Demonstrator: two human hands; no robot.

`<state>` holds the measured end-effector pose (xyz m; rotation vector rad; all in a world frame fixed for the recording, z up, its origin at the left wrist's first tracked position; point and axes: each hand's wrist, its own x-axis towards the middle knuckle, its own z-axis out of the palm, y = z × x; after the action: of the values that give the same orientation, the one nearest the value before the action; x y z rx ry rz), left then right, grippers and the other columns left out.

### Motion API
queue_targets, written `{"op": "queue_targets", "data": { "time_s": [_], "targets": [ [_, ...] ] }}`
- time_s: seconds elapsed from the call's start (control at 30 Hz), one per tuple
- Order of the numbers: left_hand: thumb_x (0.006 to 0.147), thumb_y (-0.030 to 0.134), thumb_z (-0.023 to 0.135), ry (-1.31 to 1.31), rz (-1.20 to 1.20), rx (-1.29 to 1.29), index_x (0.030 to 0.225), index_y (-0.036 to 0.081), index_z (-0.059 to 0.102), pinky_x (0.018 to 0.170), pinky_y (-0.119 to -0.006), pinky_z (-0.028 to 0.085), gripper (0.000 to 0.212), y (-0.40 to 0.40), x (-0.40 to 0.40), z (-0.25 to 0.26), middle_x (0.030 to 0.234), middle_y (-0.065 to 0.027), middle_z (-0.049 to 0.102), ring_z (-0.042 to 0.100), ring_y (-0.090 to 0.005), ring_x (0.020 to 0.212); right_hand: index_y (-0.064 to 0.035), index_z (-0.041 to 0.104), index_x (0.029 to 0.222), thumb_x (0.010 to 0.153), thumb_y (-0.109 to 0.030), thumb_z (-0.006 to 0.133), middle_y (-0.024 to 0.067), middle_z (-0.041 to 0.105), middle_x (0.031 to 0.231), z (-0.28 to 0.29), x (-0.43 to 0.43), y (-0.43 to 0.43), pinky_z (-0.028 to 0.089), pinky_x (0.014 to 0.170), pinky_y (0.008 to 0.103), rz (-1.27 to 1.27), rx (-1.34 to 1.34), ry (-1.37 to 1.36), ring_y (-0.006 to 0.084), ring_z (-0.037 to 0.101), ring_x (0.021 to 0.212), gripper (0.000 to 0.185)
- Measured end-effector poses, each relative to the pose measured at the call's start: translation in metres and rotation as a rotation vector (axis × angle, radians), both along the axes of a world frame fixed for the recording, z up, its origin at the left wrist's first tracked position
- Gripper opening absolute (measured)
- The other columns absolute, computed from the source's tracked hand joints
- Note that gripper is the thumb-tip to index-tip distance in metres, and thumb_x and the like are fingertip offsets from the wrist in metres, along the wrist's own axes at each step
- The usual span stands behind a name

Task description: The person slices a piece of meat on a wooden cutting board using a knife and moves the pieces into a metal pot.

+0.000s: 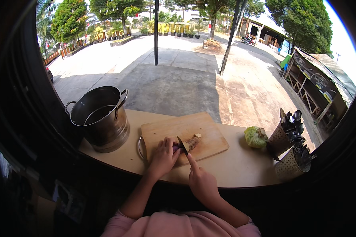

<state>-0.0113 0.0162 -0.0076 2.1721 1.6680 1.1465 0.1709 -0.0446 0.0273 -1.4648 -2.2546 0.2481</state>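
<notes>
A wooden cutting board (163, 129) lies on the counter in front of me. My left hand (165, 155) presses down on the purplish end of a vegetable (175, 147), which is mostly hidden under its fingers. In my right hand (202, 180) is a knife (182, 145), its handle covered by the grip and the forefinger stretched along its back. The blade rests against the vegetable, just beside my left fingertips. Right of the blade lie overlapping brownish slices (192, 143), and one round pale slice (198, 135) sits at their far end.
A large metal pot (112, 133) with two handles stands at the left. On the right are a pale green cabbage (255, 137) and two patterned holders (277, 139) with spoons and forks. A metal ring handle (140, 147) shows at the board's left edge. The counter (240, 171) ends at an open, paved yard (166, 86).
</notes>
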Motion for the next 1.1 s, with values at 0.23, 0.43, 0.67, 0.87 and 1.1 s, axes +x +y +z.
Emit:
{"op": "queue_targets", "data": {
  "time_s": [0.23,0.43,0.67,0.87,1.1],
  "targets": [
    [0.092,0.02,0.063,0.011,-0.032,-0.023,0.113,0.004,0.044,0.087,-0.05,0.045,0.032,-0.002,-0.002,0.008,0.11,-0.018,0.055,0.052,-0.0403,0.103,-0.0118,0.038,0.15,0.089,-0.01,0.055,0.0146,0.061,0.071,0.003,0.01,-0.013,0.05,0.05,0.0442,0.024,-0.019,-0.062,0.0336,0.061,0.054,0.063],
    [0.094,0.022,0.06,0.048,-0.045,-0.017,0.114,0.004,0.043,0.089,-0.05,0.045,0.031,0.001,-0.004,0.005,0.11,-0.0179,0.055,0.052,-0.041,0.104,-0.0092,0.039,0.148,0.091,-0.011,0.054,0.0172,0.063,0.069,0.006,-0.008,0.014,0.05,0.052,0.0471,0.036,-0.036,-0.055,0.0358,0.062,0.056,0.059],
    [0.095,0.026,0.06,0.036,-0.026,-0.001,0.112,0.005,0.045,0.087,-0.05,0.046,0.031,0.004,-0.001,0.002,0.107,-0.0177,0.056,0.054,-0.0411,0.101,-0.0062,0.04,0.146,0.089,-0.01,0.054,0.0198,0.064,0.067,-0.005,-0.016,0.036,0.049,0.053,0.0487,0.049,-0.033,0.014,0.0368,0.063,0.056,0.058],
    [0.094,0.025,0.061,-0.012,-0.031,-0.033,0.112,0.002,0.046,0.088,-0.048,0.043,0.033,-0.001,-0.002,0.007,0.105,-0.0194,0.057,0.054,-0.0396,0.099,-0.0083,0.042,0.145,0.09,-0.012,0.053,0.0193,0.065,0.069,0.001,-0.003,0.01,0.049,0.053,0.0481,0.04,-0.081,-0.097,0.037,0.062,0.055,0.056],
    [0.095,0.026,0.061,0.03,-0.035,0.037,0.11,0.003,0.046,0.083,-0.049,0.047,0.032,0.003,-0.001,0.002,0.106,-0.0171,0.055,0.054,-0.0387,0.098,-0.0078,0.042,0.145,0.09,-0.012,0.052,0.0185,0.064,0.066,0.009,-0.009,0.024,0.049,0.054,0.0487,0.042,-0.112,-0.033,0.0363,0.063,0.055,0.056]
  ]
}}
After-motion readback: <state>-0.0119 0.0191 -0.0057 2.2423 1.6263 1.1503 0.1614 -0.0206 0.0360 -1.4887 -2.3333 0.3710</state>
